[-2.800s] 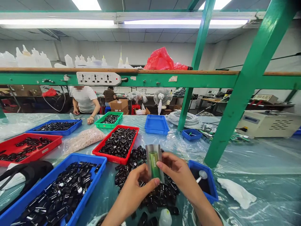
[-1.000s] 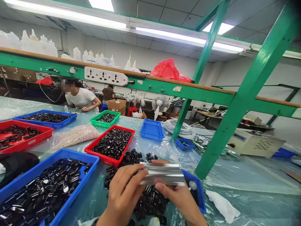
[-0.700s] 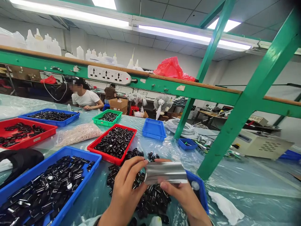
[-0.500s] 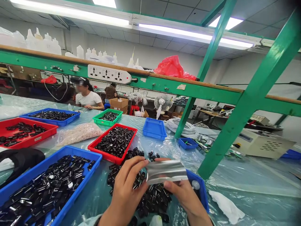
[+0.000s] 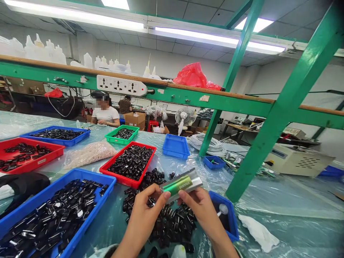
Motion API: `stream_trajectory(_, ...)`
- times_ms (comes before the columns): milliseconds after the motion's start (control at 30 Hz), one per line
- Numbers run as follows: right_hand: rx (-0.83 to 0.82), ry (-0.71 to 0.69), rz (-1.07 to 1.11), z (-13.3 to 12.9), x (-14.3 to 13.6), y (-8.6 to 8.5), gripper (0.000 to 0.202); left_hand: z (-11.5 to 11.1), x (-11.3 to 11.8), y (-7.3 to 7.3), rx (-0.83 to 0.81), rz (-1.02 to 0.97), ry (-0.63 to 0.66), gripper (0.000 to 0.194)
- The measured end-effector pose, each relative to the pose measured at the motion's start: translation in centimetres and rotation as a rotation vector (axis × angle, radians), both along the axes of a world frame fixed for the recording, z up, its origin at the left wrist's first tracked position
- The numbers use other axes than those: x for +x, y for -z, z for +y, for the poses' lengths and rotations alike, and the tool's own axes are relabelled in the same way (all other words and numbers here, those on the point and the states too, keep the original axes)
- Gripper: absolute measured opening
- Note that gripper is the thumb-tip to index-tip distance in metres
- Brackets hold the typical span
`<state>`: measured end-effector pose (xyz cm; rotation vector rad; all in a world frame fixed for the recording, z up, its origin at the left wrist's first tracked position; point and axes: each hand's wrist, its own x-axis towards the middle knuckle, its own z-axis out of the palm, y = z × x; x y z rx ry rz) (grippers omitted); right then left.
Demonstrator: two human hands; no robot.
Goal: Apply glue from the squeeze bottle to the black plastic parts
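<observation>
A silvery metal piece with a green printed label (image 5: pixel 181 184) is held up above a loose pile of small black parts (image 5: pixel 174 225). My left hand (image 5: pixel 147 206) pinches its left end between thumb and fingers. At its lower right edge, my right hand (image 5: pixel 199 208) grips it with the thumb in front and fingers behind. The lettering on the label is too small to read surely. Just right of my right hand is a blue tray (image 5: pixel 234 218) with a clear round-ended item in it.
Blue (image 5: pixel 88 211), red (image 5: pixel 151 159) and green (image 5: pixel 107 138) trays of black parts stand left and ahead. A green post (image 5: pixel 258 143) rises at the right. White tissue (image 5: pixel 258 231) lies right. A person (image 5: pixel 106 114) sits across the table.
The metal piece has been turned, and its green label now faces me. Both hands have shifted, with the thumbs now close together on its lower edge. The seated person's head has turned.
</observation>
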<state>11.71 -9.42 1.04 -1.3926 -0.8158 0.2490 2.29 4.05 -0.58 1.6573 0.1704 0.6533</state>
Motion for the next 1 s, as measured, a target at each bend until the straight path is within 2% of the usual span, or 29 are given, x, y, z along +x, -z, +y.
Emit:
stream_trajectory(233,0.038,0.055,-0.019,0.3,-0.6,-0.6,0.037,-0.1,-0.2,-0.2,0.01,0.02,0.044,0.039)
stream_trajectory(400,0.064,0.101,-0.053,0.3,-1.0,-0.9,0.03,-0.3,-0.1,-0.1,0.02,0.01,0.102,0.034)
stream_trajectory(667,0.072,0.124,-0.086,0.4,-0.9,-0.6,0.025,-0.3,0.3,0.2,0.037,0.012,0.135,0.037)
stream_trajectory(1000,0.06,0.141,-0.106,0.4,-1.0,-0.9,0.029,-0.1,0.1,0.2,0.05,0.004,0.063,0.042)
